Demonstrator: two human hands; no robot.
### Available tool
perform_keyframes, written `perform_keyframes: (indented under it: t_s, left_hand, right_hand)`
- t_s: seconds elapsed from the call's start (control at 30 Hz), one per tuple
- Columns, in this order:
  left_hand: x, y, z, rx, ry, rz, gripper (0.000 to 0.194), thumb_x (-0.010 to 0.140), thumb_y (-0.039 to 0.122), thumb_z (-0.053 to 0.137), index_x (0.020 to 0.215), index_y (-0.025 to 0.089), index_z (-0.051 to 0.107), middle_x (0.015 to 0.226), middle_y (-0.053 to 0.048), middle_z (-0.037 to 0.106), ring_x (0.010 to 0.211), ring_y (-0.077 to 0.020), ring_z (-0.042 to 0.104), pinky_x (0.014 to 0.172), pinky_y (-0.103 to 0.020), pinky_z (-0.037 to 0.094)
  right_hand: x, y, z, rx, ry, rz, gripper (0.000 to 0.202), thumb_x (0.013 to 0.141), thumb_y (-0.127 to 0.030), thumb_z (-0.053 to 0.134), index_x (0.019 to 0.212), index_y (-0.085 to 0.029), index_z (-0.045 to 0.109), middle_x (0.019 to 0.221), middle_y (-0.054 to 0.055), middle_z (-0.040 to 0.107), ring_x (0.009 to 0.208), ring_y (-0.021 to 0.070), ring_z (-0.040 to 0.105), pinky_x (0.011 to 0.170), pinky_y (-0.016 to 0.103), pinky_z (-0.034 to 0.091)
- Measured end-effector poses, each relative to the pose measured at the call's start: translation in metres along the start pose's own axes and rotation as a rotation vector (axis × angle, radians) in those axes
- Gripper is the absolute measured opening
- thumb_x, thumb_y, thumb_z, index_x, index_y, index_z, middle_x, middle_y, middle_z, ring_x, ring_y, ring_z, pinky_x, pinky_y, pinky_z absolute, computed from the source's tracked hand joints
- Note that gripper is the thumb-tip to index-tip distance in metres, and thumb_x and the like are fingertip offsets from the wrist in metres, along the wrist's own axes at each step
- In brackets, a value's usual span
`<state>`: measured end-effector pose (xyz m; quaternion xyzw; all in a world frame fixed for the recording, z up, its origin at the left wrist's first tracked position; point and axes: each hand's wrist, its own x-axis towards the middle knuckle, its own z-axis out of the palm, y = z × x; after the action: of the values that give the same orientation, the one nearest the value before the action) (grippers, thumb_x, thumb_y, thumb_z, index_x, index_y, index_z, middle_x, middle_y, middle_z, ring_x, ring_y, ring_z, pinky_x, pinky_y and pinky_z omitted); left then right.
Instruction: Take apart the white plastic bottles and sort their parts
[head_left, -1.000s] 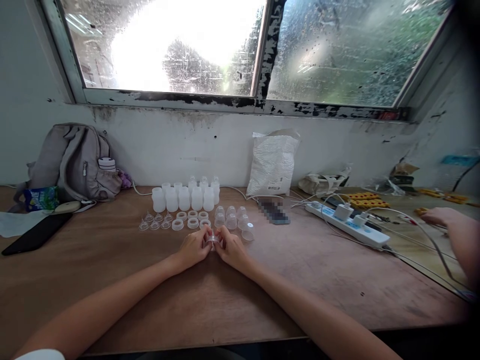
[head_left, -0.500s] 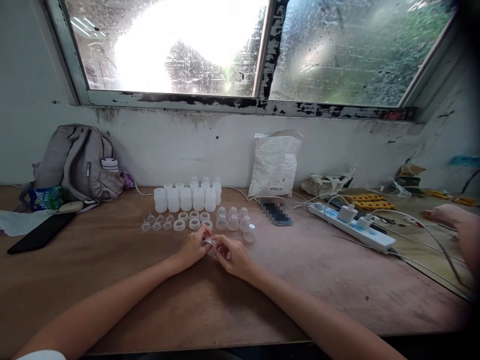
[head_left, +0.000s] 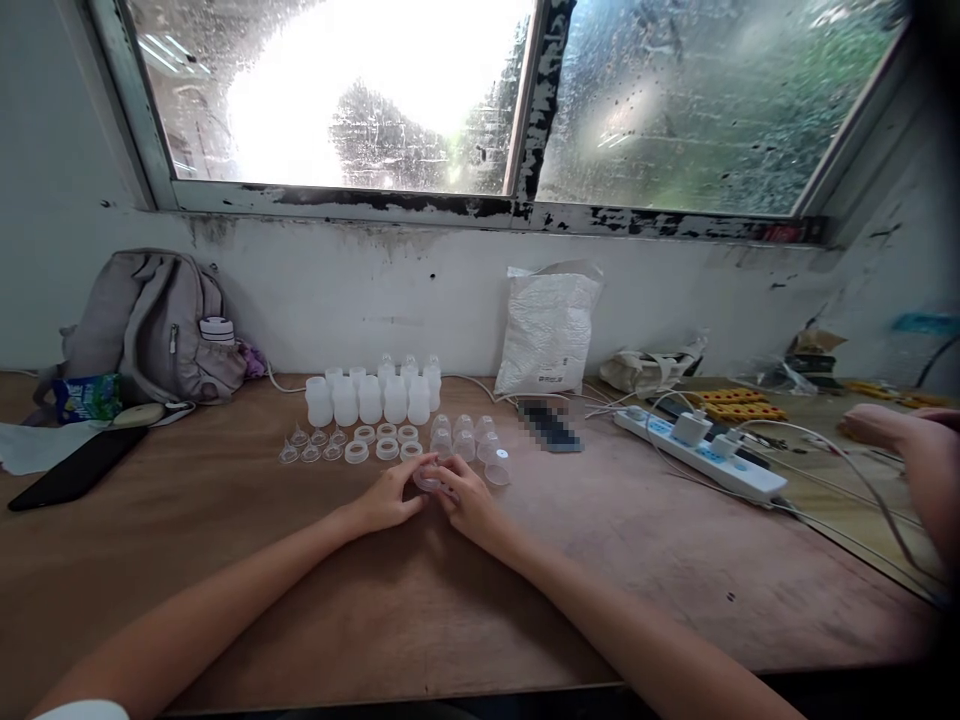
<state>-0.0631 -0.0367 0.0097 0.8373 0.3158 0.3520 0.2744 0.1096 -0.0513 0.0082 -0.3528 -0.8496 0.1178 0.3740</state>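
Observation:
My left hand (head_left: 390, 497) and my right hand (head_left: 472, 503) meet in front of me, just above the table. Between their fingers is a pale, see-through bottle ring (head_left: 426, 482), partly covered, so I cannot tell whether a teat sits in it. Right beyond my hands lie several white collar rings (head_left: 387, 449) in rows. To their left are several clear bottle teats (head_left: 310, 452), and to their right several clear domed caps (head_left: 465, 445). Behind these stands a group of frosted baby bottles (head_left: 370, 401); a few at the back right carry teats on top.
A white power strip (head_left: 720, 468) with chargers and cables runs along the right. Another person's hand (head_left: 885, 428) is at the far right. A white parcel bag (head_left: 547, 330) leans on the wall; a grey backpack (head_left: 146, 330) and black phone (head_left: 79, 468) are at left.
Both hands have shifted slightly to the right with the ring and have changed their grip; the left fingers now reach over its far side. The rows of parts stay put.

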Motion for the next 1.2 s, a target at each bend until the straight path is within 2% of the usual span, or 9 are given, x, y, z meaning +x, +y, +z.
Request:
perform_keyframes:
  t_s: [0.23, 0.43, 0.53, 0.63, 0.77, 0.83, 0.93, 1.03, 1.2]
  left_hand:
    - [0.003, 0.002, -0.001, 0.004, 0.013, -0.082, 0.035, 0.074, 0.026, 0.055, 0.109, 0.019, 0.051, 0.102, -0.006, 0.06, 0.091, -0.0186, 0.055, 0.083, -0.032, 0.042]
    - [0.0, 0.002, 0.003, 0.042, 0.034, -0.046, 0.044, 0.072, 0.024, 0.058, 0.114, 0.019, 0.047, 0.111, -0.008, 0.056, 0.099, -0.0199, 0.052, 0.086, -0.033, 0.041]
    - [0.001, 0.006, -0.004, 0.024, 0.084, 0.002, 0.039, 0.076, 0.021, 0.051, 0.115, 0.021, 0.047, 0.115, -0.007, 0.053, 0.101, -0.0182, 0.05, 0.086, -0.031, 0.041]
    - [0.015, 0.007, -0.034, 0.127, 0.213, 0.008, 0.023, 0.08, 0.025, 0.045, 0.1, 0.02, 0.055, 0.1, -0.005, 0.06, 0.091, -0.0166, 0.054, 0.081, -0.029, 0.043]
    - [0.058, -0.006, -0.105, 0.369, 0.364, -0.068, 0.023, 0.082, 0.032, 0.04, 0.087, 0.017, 0.056, 0.083, -0.003, 0.062, 0.077, -0.014, 0.056, 0.074, -0.025, 0.044]
    - [0.081, -0.017, -0.14, 0.579, 0.349, -0.226, 0.026, 0.082, 0.032, 0.039, 0.089, 0.016, 0.057, 0.087, -0.003, 0.062, 0.079, -0.0137, 0.056, 0.075, -0.023, 0.042]
    - [0.106, -0.038, -0.176, 0.657, 0.303, -0.327, 0.02, 0.074, 0.028, 0.049, 0.082, 0.015, 0.062, 0.087, -0.005, 0.063, 0.084, -0.0178, 0.055, 0.076, -0.025, 0.04]
    - [0.117, -0.058, -0.188, 0.68, 0.192, -0.411, 0.014, 0.066, 0.025, 0.057, 0.072, 0.016, 0.065, 0.076, -0.004, 0.065, 0.077, -0.0184, 0.057, 0.072, -0.025, 0.04]
    - [0.121, -0.082, -0.183, 0.725, 0.082, -0.499, 0.011, 0.059, 0.025, 0.062, 0.067, 0.018, 0.066, 0.071, -0.004, 0.065, 0.074, -0.0192, 0.057, 0.067, -0.025, 0.04]
  right_hand:
    - [0.001, 0.009, -0.002, 0.018, -0.063, -0.048, 0.035, 0.07, -0.001, 0.045, 0.096, -0.021, 0.059, 0.096, 0.005, 0.049, 0.087, 0.0156, 0.052, 0.08, 0.029, 0.043]
    - [0.0, 0.015, 0.001, 0.039, -0.056, -0.021, 0.034, 0.07, -0.001, 0.047, 0.093, -0.021, 0.062, 0.094, 0.006, 0.051, 0.087, 0.016, 0.052, 0.079, 0.029, 0.043]
    - [0.001, 0.015, -0.001, 0.035, -0.04, -0.004, 0.034, 0.07, -0.001, 0.047, 0.091, -0.021, 0.063, 0.092, 0.005, 0.051, 0.085, 0.0157, 0.052, 0.078, 0.029, 0.043]
    - [0.002, 0.012, -0.004, 0.04, -0.008, 0.014, 0.034, 0.071, -0.001, 0.046, 0.092, -0.021, 0.062, 0.09, 0.005, 0.052, 0.081, 0.0152, 0.053, 0.076, 0.028, 0.043]
    - [0.003, 0.01, -0.007, 0.046, 0.029, 0.031, 0.034, 0.074, -0.004, 0.045, 0.099, -0.022, 0.057, 0.089, 0.005, 0.053, 0.077, 0.0149, 0.053, 0.072, 0.027, 0.043]
    - [0.003, 0.01, -0.007, 0.05, 0.045, 0.032, 0.033, 0.075, -0.005, 0.044, 0.101, -0.022, 0.056, 0.09, 0.005, 0.053, 0.076, 0.015, 0.053, 0.072, 0.028, 0.043]
    - [0.003, 0.011, -0.007, 0.05, 0.056, 0.034, 0.031, 0.076, -0.005, 0.043, 0.1, -0.022, 0.054, 0.09, 0.005, 0.053, 0.075, 0.0147, 0.052, 0.071, 0.028, 0.043]
    - [0.002, 0.01, -0.006, 0.047, 0.062, 0.041, 0.027, 0.077, -0.006, 0.043, 0.097, -0.021, 0.054, 0.088, 0.005, 0.053, 0.075, 0.0147, 0.052, 0.069, 0.027, 0.043]
    - [0.001, 0.009, -0.004, 0.038, 0.053, 0.043, 0.026, 0.077, -0.007, 0.043, 0.097, -0.02, 0.052, 0.089, 0.005, 0.053, 0.074, 0.0144, 0.052, 0.07, 0.027, 0.043]
